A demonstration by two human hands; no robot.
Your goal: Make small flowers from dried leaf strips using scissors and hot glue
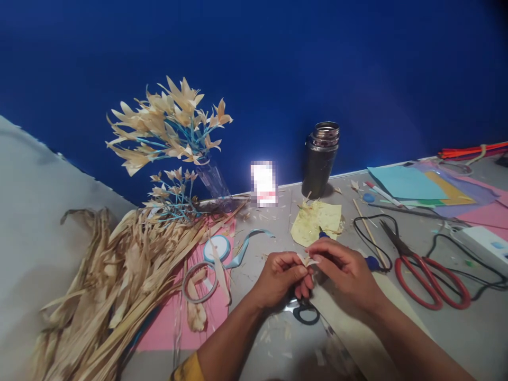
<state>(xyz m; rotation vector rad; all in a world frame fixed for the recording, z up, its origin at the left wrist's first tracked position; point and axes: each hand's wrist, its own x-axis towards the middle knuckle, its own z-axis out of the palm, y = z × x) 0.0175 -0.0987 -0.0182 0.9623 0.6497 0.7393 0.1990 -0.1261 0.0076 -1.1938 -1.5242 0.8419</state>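
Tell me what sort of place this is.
Probably a craft worktable: dry, husk-like strips lie heaped at the left, a spray of pale flowers rises behind them, and red-handled scissors lie at the right.

This looks like a craft corner, though whether in a home or a workshop cannot be told: a grey table (286,346) stands against a deep blue wall (270,63), strewn with pale clippings. Dried husks (91,296) heap up at the left, with finished-looking flowers (174,116) on blue stems rising from a clear vase (214,180) behind them and a spool of light-blue ribbon (216,248) near the middle. Red-handled scissors (416,260) lie at the right, and beyond them, far right, coloured paper sheets (408,182) overlap in a pile.
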